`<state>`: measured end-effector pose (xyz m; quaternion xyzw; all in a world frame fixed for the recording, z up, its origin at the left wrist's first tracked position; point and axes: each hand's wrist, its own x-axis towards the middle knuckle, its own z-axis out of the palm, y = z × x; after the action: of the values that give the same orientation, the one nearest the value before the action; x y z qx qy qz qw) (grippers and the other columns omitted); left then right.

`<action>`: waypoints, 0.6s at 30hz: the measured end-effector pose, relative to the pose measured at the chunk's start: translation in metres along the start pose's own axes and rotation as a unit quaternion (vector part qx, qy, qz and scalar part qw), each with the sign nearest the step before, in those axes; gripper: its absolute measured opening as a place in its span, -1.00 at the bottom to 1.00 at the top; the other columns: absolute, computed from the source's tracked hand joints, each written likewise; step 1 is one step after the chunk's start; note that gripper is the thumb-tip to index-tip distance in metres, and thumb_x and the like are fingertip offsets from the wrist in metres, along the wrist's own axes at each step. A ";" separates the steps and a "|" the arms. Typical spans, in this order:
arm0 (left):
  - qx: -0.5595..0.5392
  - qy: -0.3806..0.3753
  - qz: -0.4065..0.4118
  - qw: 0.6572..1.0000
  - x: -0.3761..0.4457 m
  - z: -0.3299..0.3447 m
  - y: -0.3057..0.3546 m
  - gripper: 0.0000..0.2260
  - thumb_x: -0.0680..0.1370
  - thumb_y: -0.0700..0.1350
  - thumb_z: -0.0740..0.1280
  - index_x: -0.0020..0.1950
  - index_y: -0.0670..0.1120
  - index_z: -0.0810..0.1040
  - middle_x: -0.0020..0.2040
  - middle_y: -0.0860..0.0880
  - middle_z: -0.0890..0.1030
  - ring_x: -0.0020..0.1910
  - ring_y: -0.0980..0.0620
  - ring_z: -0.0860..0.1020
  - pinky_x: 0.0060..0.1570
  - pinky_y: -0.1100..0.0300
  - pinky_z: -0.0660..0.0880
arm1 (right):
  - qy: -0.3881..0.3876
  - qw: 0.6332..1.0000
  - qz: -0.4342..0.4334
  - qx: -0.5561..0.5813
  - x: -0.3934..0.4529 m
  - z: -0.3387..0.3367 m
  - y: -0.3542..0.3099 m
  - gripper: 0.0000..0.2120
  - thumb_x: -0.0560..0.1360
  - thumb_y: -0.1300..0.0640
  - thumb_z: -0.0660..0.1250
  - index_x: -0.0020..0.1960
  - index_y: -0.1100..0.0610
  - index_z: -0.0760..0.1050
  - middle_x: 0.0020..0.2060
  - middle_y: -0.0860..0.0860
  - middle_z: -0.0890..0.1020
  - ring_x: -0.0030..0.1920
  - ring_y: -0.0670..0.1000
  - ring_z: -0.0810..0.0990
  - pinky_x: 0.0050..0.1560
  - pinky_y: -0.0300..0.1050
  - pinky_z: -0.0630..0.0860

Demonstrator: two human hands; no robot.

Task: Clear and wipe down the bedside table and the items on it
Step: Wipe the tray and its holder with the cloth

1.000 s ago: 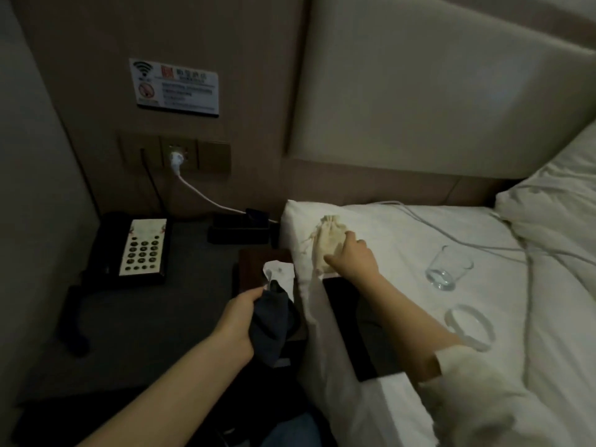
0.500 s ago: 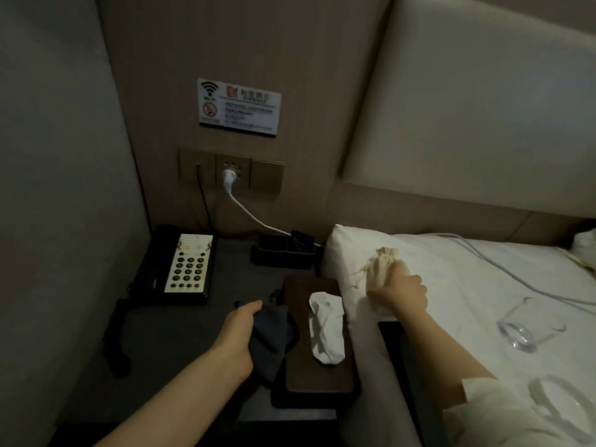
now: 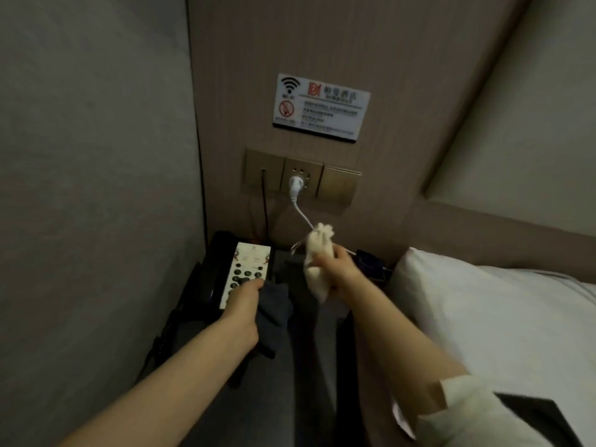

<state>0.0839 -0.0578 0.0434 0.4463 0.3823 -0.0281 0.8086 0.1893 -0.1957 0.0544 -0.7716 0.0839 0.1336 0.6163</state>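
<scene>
1. In the head view, your right hand (image 3: 335,269) grasps the small cream pouch (image 3: 317,259) by its middle. The pouch is lifted in the air above the bedside table (image 3: 309,350), its tied top pointing up toward the wall socket (image 3: 301,179).
2. Your left hand (image 3: 242,314) is curled around a dark cloth (image 3: 274,314), which hangs down at the right side of this hand. The hand is just beside the telephone (image 3: 238,269), at the near end of its keypad.
3. The white bed (image 3: 483,333) is at the right of the table. A white cable (image 3: 301,214) runs from the socket down behind the pouch.
</scene>
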 end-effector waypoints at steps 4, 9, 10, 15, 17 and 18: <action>0.004 0.018 0.035 0.999 0.039 -0.003 0.028 -0.68 0.61 -0.09 0.24 0.27 -0.25 0.52 0.21 -0.25 0.56 0.19 -0.24 0.52 0.19 -0.03 0.46 | -0.020 0.997 0.015 -0.066 0.039 0.057 0.017 -0.50 0.51 0.02 0.36 0.38 0.18 0.37 0.22 0.21 0.54 0.22 0.22 0.52 0.27 0.10 0.46; 0.020 0.016 0.031 0.999 0.060 -0.006 0.027 -0.71 0.61 -0.11 0.24 0.24 -0.25 0.53 0.12 -0.24 0.57 0.09 -0.21 0.54 0.04 0.04 0.47 | 0.063 0.959 0.048 -0.273 0.066 0.079 0.038 -0.43 0.48 -0.08 0.35 0.43 -0.01 0.28 0.40 0.26 0.22 0.36 0.31 0.27 0.29 0.13 0.34; 0.022 0.014 0.028 0.999 0.061 -0.007 0.025 -0.73 0.61 -0.12 0.24 0.22 -0.24 0.53 0.10 -0.23 0.58 0.08 -0.20 0.54 0.04 0.04 0.47 | 0.061 0.949 0.049 -0.306 0.067 0.080 0.041 -0.41 0.48 -0.09 0.35 0.44 0.01 0.26 0.41 0.26 0.19 0.37 0.31 0.24 0.31 0.16 0.32; 0.028 0.004 0.033 0.999 0.053 -0.001 0.021 -0.83 0.61 -0.16 0.22 0.03 -0.20 0.57 -0.04 -0.17 0.57 -0.10 -0.13 0.53 -0.07 0.12 0.45 | 0.002 0.920 0.026 -0.391 0.055 0.071 0.045 -0.37 0.50 -0.23 0.25 0.44 0.08 0.28 0.39 0.26 0.25 0.35 0.29 0.27 0.27 0.11 0.35; 0.040 0.008 0.033 0.999 0.046 0.003 0.019 -0.79 0.61 -0.16 0.22 0.10 -0.25 0.57 0.00 -0.19 0.55 -0.04 -0.15 0.53 -0.01 0.10 0.45 | -0.010 0.918 0.001 -0.395 0.042 0.061 0.041 -0.38 0.52 -0.23 0.21 0.44 0.11 0.29 0.39 0.24 0.33 0.36 0.27 0.30 0.26 0.07 0.37; 0.047 0.008 0.031 0.998 0.040 0.004 0.017 -0.75 0.61 -0.15 0.23 0.16 -0.28 0.56 0.04 -0.19 0.56 0.03 -0.17 0.53 0.04 0.08 0.45 | -0.014 0.923 -0.011 -0.386 0.032 0.055 0.037 -0.39 0.53 -0.21 0.21 0.45 0.10 0.30 0.38 0.23 0.37 0.36 0.25 0.32 0.26 0.05 0.37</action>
<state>0.1211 -0.0386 0.0307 0.4956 0.3732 -0.0173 0.7841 0.2030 -0.1498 -0.0007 -0.9485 0.0090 0.1595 0.2737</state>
